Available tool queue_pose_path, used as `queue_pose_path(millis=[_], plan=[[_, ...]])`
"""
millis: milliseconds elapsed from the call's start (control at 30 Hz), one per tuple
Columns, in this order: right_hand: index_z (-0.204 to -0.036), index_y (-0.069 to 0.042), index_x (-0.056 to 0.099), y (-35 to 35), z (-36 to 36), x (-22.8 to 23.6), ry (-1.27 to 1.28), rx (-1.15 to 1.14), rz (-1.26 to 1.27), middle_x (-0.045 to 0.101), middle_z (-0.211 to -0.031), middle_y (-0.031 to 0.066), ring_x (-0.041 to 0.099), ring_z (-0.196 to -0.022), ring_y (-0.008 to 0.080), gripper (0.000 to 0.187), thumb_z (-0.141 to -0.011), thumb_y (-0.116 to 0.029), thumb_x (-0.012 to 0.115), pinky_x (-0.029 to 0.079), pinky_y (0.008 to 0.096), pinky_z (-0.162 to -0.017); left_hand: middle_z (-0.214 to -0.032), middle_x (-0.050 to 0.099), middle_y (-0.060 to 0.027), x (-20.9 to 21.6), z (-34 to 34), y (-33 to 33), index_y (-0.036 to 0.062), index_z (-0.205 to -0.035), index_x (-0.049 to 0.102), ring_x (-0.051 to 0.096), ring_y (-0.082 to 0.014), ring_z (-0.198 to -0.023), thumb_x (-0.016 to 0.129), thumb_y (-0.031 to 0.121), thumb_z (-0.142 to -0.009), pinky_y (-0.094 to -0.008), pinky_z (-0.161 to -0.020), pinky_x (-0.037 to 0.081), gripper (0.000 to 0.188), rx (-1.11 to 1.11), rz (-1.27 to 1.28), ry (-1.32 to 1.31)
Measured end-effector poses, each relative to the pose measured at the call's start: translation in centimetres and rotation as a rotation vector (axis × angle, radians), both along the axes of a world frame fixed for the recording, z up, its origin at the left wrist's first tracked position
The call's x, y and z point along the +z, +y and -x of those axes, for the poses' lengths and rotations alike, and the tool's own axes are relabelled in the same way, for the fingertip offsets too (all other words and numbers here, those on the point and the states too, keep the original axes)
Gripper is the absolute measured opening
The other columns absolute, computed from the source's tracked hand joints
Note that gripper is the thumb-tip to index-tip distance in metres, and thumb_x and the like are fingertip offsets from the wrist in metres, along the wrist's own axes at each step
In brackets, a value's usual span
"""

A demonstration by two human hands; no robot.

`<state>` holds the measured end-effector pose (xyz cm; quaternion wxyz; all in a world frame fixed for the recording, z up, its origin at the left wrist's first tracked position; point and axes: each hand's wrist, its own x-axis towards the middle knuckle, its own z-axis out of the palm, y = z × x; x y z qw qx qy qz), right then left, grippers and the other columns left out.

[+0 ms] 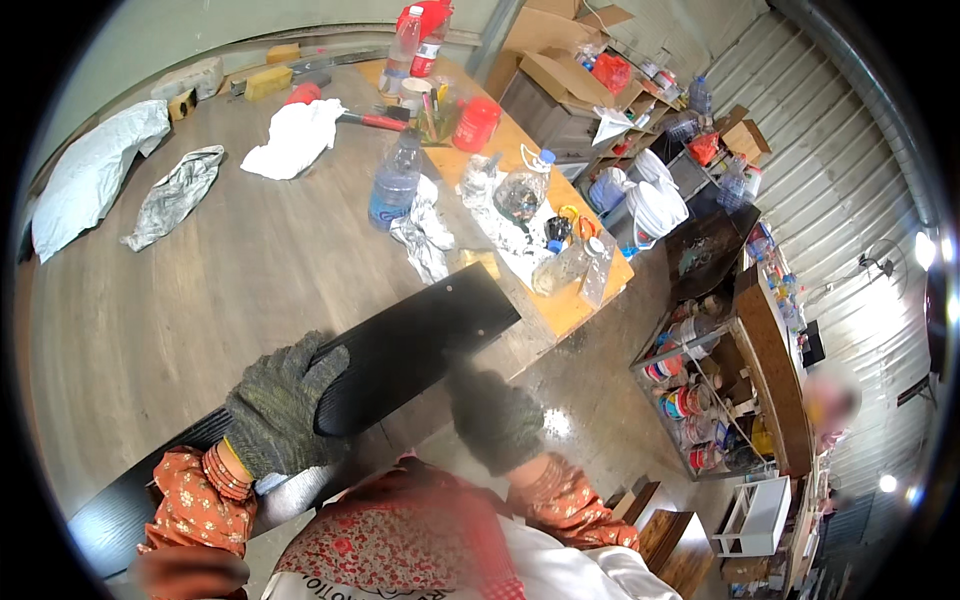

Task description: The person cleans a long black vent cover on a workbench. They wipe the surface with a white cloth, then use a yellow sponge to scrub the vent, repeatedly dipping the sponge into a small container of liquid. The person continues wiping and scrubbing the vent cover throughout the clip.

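Observation:
A long black board [430, 325] with small holes near its far end lies slantwise along the table's near edge. My left hand [285, 405], in a dark grey knit glove, is closed over the board, its fingers lying across the top face. Beside the board's near edge is my right hand [497, 415], gloved the same way and smeared by motion. Its fingers cannot be made out, nor whether it touches the board or holds anything.
The wood-grain table [130, 350] bears a white cloth [292, 140], a grey rag [175, 195] and a silvery bag [100, 180]. Beyond the board stand a blue-labelled bottle [395, 185], a red container [476, 124] and other bottles. A metal-framed shelf [700, 390] of cans stands right.

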<state>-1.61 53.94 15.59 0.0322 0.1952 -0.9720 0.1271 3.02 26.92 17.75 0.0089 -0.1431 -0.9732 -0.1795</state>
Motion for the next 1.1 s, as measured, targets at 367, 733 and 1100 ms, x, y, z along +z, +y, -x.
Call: queue_pose_path(millis=[367,733,1100], plan=[[-0.132,-0.017,0.055,4.4,3.6,0.3,0.073,-0.301,-0.050,0.067,-0.099,0.0203,0.065,-0.088,0.0407,0.038,-0.096,-0.027,0.050,0.052,0.0505,-0.077,-0.143,0.044,-0.0204,0.1,0.2,0.3,0.0136,-0.138,0.047,0.048,-0.0425,-0.124,0.087,0.043,-0.052,-0.0518,-0.102,0.038,0.099,-0.014,-0.038,0.010],[-0.134,-0.020,0.051,3.8,4.5,0.7,0.037,-0.323,-0.224,0.067,-0.088,0.0206,0.067,-0.078,0.0400,0.039,-0.098,-0.032,0.046,0.052,0.0533,-0.067,-0.142,0.045,-0.0212,-0.3,0.2,0.3,0.0141,-0.137,0.048,0.049,-0.0435,-0.122,0.088,0.043,-0.048,-0.0524,-0.101,0.039,0.103,0.021,0.005,-0.029],[-0.132,-0.015,0.050,3.3,3.6,0.6,0.076,-0.277,-0.333,0.064,-0.083,0.0138,0.066,-0.064,0.0356,0.042,-0.091,-0.025,0.052,0.053,0.0488,-0.056,-0.141,0.046,-0.0219,-0.2,0.2,0.3,0.0143,-0.137,0.049,0.050,-0.0431,-0.121,0.089,0.043,-0.047,-0.0523,-0.100,0.040,0.103,0.013,-0.007,0.005]])
